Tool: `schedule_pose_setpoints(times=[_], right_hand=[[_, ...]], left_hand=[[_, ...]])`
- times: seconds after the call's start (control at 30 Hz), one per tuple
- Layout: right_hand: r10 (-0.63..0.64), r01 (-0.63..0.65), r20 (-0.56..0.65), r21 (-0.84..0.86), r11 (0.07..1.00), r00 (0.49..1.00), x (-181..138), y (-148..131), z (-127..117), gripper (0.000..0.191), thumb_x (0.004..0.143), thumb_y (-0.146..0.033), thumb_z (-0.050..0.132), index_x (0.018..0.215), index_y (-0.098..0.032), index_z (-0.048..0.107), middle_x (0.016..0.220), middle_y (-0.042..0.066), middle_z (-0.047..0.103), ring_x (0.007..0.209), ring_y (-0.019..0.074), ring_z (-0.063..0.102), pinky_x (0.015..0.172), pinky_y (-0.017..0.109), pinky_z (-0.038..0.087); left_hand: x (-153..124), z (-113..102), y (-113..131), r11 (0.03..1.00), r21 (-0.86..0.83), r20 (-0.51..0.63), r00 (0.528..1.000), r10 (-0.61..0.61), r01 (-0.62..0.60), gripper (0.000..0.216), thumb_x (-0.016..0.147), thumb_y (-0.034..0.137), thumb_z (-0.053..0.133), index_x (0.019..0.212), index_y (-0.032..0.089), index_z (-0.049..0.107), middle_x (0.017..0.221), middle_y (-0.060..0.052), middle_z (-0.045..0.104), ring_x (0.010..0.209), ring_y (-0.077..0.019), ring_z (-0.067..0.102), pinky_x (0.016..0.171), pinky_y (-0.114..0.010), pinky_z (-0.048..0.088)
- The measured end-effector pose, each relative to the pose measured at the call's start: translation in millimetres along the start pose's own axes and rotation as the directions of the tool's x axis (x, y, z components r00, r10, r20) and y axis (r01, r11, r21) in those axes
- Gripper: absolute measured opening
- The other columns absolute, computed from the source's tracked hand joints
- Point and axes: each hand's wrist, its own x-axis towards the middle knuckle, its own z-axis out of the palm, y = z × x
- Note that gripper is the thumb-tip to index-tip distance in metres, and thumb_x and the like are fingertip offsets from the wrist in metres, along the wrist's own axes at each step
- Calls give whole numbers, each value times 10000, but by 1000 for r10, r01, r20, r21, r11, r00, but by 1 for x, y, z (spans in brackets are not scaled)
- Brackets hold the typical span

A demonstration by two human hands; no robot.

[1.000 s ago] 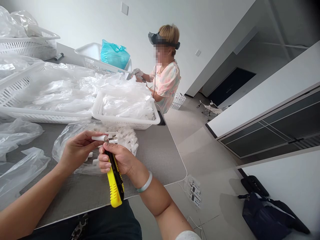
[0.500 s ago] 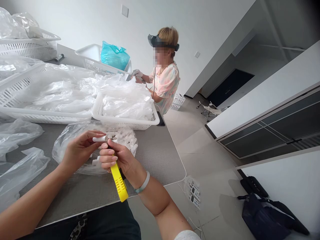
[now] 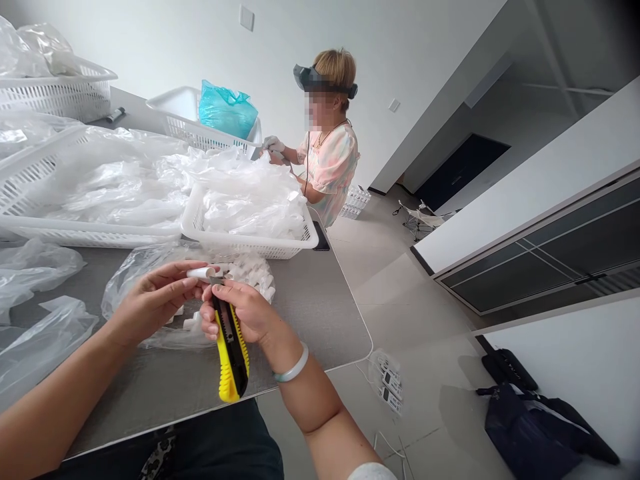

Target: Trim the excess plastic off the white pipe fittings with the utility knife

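In the head view, a small white plastic tube (image 3: 201,273) is pinched in the left hand (image 3: 150,300), and a yellow utility knife (image 3: 229,353) is clamped in the right hand (image 3: 244,312). The hands are together above the grey tabletop (image 3: 320,320), near its front edge. (The tube looks light and stiff, best held by one end.) Similar white pieces (image 3: 253,275) are heaped on a clear plastic bag (image 3: 135,280) just behind.

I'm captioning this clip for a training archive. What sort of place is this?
Probably a small workshop or hand-assembly room. White plastic baskets of bagged items crowd a grey table, small white plastic parts lie in a clear bag, the right hand holds a yellow utility knife, and another person works nearby.
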Motion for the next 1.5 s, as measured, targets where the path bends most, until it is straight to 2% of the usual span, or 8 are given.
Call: schedule_pose_setpoints(times=[0.1,0.33,0.6,0.8,0.97,1.17,1.33,1.5], right_hand=[[-6,6,1,12,1000,1000,1,1,-1,332,1099,-163,365,827,-191,555,598,-37,570,478,106,533,513,214,455],[33,-34,25,31,999,999,5,6,-1,360,1099,-159,382,793,-191,567,582,-36,566,470,108,536,508,217,460],[157,-156,6,147,977,988,1,-2,10,471,1125,-154,220,772,-187,530,551,-47,510,431,84,458,476,182,404],[125,-117,-33,175,977,992,2,-1,12,498,1128,-172,198,767,-183,540,560,-34,522,435,91,477,467,186,423],[158,-159,19,208,965,987,4,0,8,501,1124,-167,187,764,-182,535,564,-38,503,428,85,467,459,178,426],[147,-170,101,280,945,984,6,0,2,489,1130,-170,170,779,-180,509,577,-54,449,420,68,423,446,152,409],[149,-178,113,319,931,982,5,-1,2,494,1136,-170,139,789,-184,491,582,-73,393,416,60,348,430,130,380],[140,-156,69,406,900,988,3,-2,8,500,1139,-149,139,789,-177,495,602,-98,312,428,51,258,431,93,339]], left_hand=[[-1,1,2,999,-10,35,999,33,-33,415,657,562,1002,896,247,876,1094,-129,843,669,-192,743,636,-295,670],[0,4,-1,997,-21,-20,997,70,-70,413,621,524,1033,883,248,872,1049,-92,850,578,-119,679,602,-225,641],[-1,6,-1,999,-5,-86,995,53,-54,477,569,559,1042,909,266,882,1119,-80,840,862,-186,773,769,-221,657],[-1,7,-1,998,28,-83,995,58,-56,478,567,578,1032,895,265,883,1115,-94,839,853,-203,771,766,-259,664],[-1,8,-3,997,49,-107,992,70,-65,467,555,583,1028,877,280,877,1107,-86,838,898,-223,776,779,-278,662],[2,3,-10,977,144,-166,970,178,-155,366,560,516,1013,750,267,825,1114,-72,820,1039,-280,771,950,-387,647],[4,-3,-15,903,328,-118,936,331,-278,294,654,488,948,722,253,785,1084,-80,823,1046,-284,766,929,-395,645],[0,-4,-11,701,585,-24,854,519,-409,270,831,475,802,663,267,763,1055,-63,827,1036,-252,760,846,-334,642]])
